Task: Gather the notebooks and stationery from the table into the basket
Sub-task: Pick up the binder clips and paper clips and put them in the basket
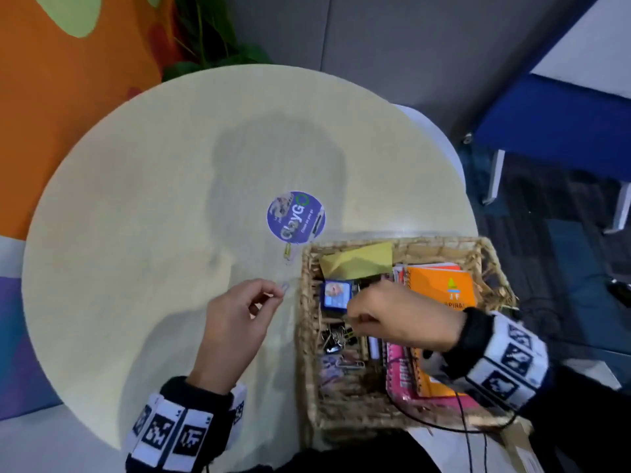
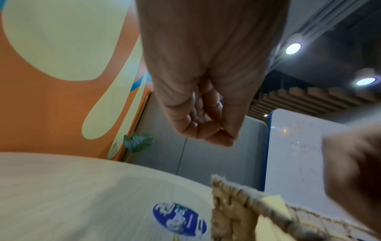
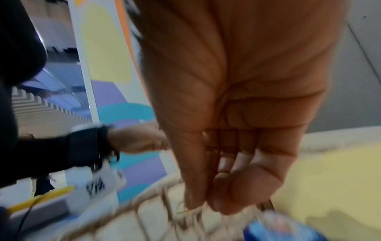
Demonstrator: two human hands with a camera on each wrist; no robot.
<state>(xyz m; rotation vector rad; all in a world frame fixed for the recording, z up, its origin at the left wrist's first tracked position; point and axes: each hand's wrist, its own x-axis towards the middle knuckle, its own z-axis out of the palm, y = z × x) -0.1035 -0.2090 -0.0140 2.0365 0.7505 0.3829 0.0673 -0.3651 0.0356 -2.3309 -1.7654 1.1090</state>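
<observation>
A wicker basket (image 1: 307, 336) stands at the right of the round table (image 1: 136, 199). It holds an orange spiral notebook (image 1: 440, 285), a pink notebook (image 1: 403, 377), yellow sticky notes (image 1: 358, 259), a small blue box (image 1: 337, 294), black binder clips (image 1: 336, 339) and loose paper clips (image 1: 351, 363). My left hand (image 1: 278, 291) pinches a pale paper clip (image 1: 285, 287) just left of the basket wall. My right hand (image 1: 351, 315) is inside the basket, thumb and fingers pinching a thin yellow-green clip (image 3: 182, 210). Another yellow-green paper clip (image 1: 288, 252) lies on the table.
A round blue sticker (image 1: 295, 217) sits on the table just beyond the loose clip. A green plant (image 1: 211, 35) stands behind the table's far edge. Blue furniture (image 1: 553, 124) with white legs is on the floor at the right. A black cable (image 1: 461, 414) trails over the basket's near corner.
</observation>
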